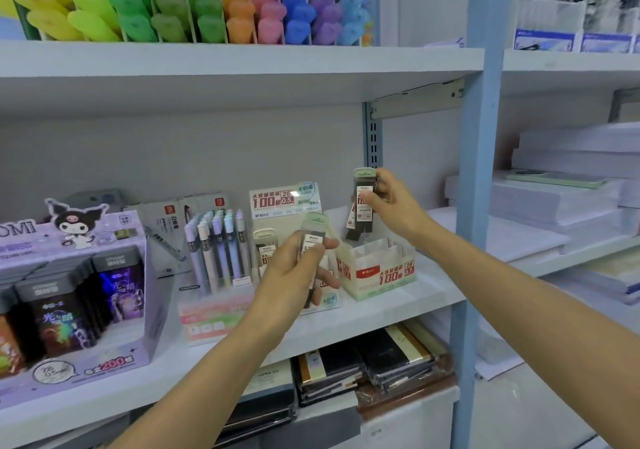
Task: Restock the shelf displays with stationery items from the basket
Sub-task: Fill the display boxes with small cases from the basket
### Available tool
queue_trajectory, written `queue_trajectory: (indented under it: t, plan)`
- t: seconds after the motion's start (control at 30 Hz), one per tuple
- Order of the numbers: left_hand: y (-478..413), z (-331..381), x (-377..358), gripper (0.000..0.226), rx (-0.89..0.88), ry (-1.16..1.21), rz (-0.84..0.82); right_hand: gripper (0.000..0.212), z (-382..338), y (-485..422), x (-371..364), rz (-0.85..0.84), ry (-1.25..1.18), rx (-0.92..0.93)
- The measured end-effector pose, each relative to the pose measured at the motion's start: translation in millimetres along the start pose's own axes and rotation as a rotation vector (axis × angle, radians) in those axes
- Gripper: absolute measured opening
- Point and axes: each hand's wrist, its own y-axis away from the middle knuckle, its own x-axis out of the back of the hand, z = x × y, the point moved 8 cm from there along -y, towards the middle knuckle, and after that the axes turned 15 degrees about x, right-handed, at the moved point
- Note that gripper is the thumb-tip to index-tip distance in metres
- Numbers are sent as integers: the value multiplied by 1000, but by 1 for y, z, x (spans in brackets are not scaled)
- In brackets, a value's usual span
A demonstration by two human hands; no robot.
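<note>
My left hand [298, 268] grips a clear pencil-lead case with a pale green cap [313, 232] in front of a lead display box with a tall printed card [285, 201]. My right hand [391, 202] holds up another dark lead case [363, 202], green cap on top, above a low white display box with dividers [379, 272]. That box's compartments look bare from here. One similar case [265, 246] stands in the left display box. The basket is out of view.
On the middle shelf [398, 310]: a pen display [218, 247], a purple cartoon refill box [79, 292]. Coloured markers [207, 8] fill the shelf above. Notebooks [363, 365] lie below. A blue upright [481, 171] divides off paper stacks [571, 178] at right.
</note>
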Motion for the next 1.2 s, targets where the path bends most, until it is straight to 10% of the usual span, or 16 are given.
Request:
queue_trajectory:
  t: [0.13,0.33,1.2]
  plan:
    - [-1,1,-42,23,-67,-278,-198,20,6,4,7,-45,89,17]
    - [-3,5,-48,15,-206,-550,-77,17,3,13,3,-186,74,19]
    - [-14,-9,-22,18,82,-79,-124,26,-14,-5,1,-23,197,87]
